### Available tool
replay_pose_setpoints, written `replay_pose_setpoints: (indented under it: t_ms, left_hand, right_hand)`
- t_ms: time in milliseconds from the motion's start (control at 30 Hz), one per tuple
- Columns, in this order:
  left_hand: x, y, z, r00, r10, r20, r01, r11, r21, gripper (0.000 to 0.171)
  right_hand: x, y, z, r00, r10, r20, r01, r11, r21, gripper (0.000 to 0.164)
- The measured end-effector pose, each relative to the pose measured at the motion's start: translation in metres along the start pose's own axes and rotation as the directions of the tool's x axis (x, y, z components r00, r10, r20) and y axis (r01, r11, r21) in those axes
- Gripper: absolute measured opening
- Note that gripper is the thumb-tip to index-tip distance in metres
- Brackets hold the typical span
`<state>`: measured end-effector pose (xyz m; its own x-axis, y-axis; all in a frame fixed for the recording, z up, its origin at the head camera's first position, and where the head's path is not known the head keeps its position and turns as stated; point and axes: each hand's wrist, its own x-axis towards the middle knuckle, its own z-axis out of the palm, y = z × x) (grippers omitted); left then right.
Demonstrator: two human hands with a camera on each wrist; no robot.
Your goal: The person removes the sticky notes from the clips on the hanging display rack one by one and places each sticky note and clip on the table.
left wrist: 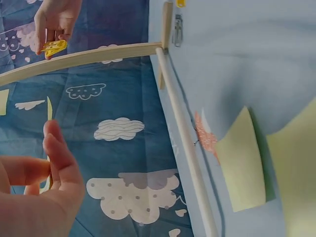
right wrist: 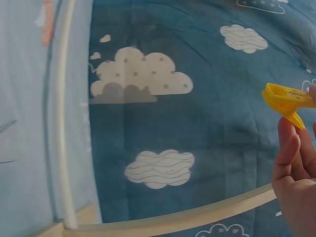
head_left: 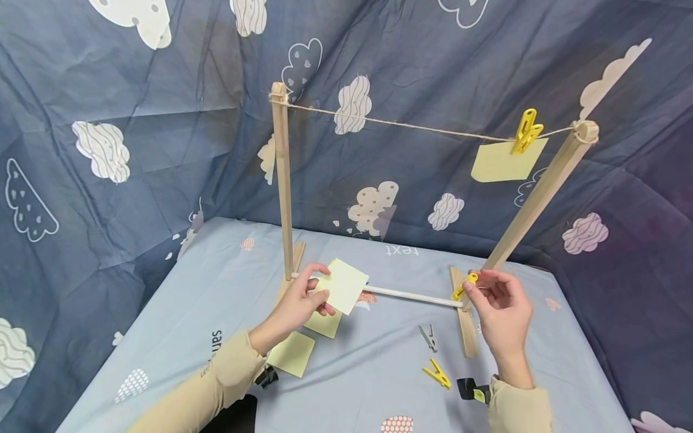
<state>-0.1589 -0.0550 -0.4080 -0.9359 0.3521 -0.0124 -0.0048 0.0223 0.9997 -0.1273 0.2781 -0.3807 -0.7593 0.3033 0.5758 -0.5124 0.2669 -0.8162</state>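
Note:
My left hand (head_left: 298, 299) pinches a pale yellow paper note (head_left: 346, 287) by its left edge, above the table. The left wrist view shows the same note (left wrist: 50, 107) nearly edge-on between thumb and fingers. On the right, my right hand (head_left: 502, 310) holds a yellow clothespin (head_left: 465, 286) in its fingertips, in front of the right post. In the right wrist view this clothespin (right wrist: 286, 98) points left, its far end partly hidden by the hand. Another note (head_left: 509, 161) hangs from the string (head_left: 400, 124) under a yellow clothespin (head_left: 526, 132), close to the right post.
Two wooden posts (head_left: 283, 186) carry the string; a white rod (head_left: 411, 295) joins their bases. Two more notes (head_left: 292, 353) lie under and beside the left hand. A grey clothespin (head_left: 429, 338) and a yellow one (head_left: 437, 374) lie on the blue cloth (head_left: 373, 367). Dark cloud-patterned fabric (head_left: 411, 174) hangs behind.

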Motion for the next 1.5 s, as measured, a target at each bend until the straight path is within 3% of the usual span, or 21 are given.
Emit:
replay_pose_setpoints:
  t_ms: [133, 333, 667, 867, 967, 1233, 1467, 1500]
  left_hand:
    - [-0.001, -0.012, 0.002, 0.999, 0.02, 0.029, -0.024, 0.992, 0.124, 0.021]
    - [-0.004, -0.021, 0.005, 0.999, 0.033, 0.029, -0.04, 0.955, 0.294, 0.021]
    - [-0.009, -0.034, 0.007, 0.996, 0.068, 0.052, -0.082, 0.927, 0.366, 0.021]
    - [-0.014, -0.04, 0.01, 0.992, 0.095, 0.088, -0.125, 0.869, 0.478, 0.018]
    - [-0.017, -0.042, 0.011, 0.991, 0.083, 0.106, -0.126, 0.854, 0.504, 0.016]
    - [-0.022, -0.051, 0.011, 0.991, 0.041, 0.131, -0.099, 0.871, 0.481, 0.014]
    - [-0.026, -0.062, 0.012, 0.986, 0.024, 0.165, -0.098, 0.883, 0.46, 0.012]
    - [-0.027, -0.063, 0.012, 0.985, 0.019, 0.171, -0.097, 0.882, 0.462, 0.011]
  right_hand:
    - [-0.005, 0.006, -0.001, 1.0, 0.025, 0.01, -0.024, 0.997, -0.073, 0.035]
    - [-0.013, 0.004, 0.001, 0.999, 0.041, 0.034, -0.036, 0.991, -0.128, 0.034]
    - [-0.032, 0.003, 0.008, 0.987, 0.116, 0.112, -0.091, 0.974, -0.21, 0.032]
    - [-0.041, 0.009, 0.007, 0.959, 0.241, 0.146, -0.194, 0.941, -0.276, 0.031]
    - [-0.045, 0.01, 0.007, 0.945, 0.273, 0.177, -0.211, 0.928, -0.308, 0.031]
    - [-0.053, 0.014, 0.012, 0.93, 0.258, 0.261, -0.177, 0.939, -0.295, 0.03]
    - [-0.068, 0.059, 0.006, 0.91, 0.279, 0.308, -0.164, 0.922, -0.352, 0.031]
    - [-0.069, 0.052, 0.008, 0.903, 0.298, 0.31, -0.179, 0.916, -0.359, 0.031]
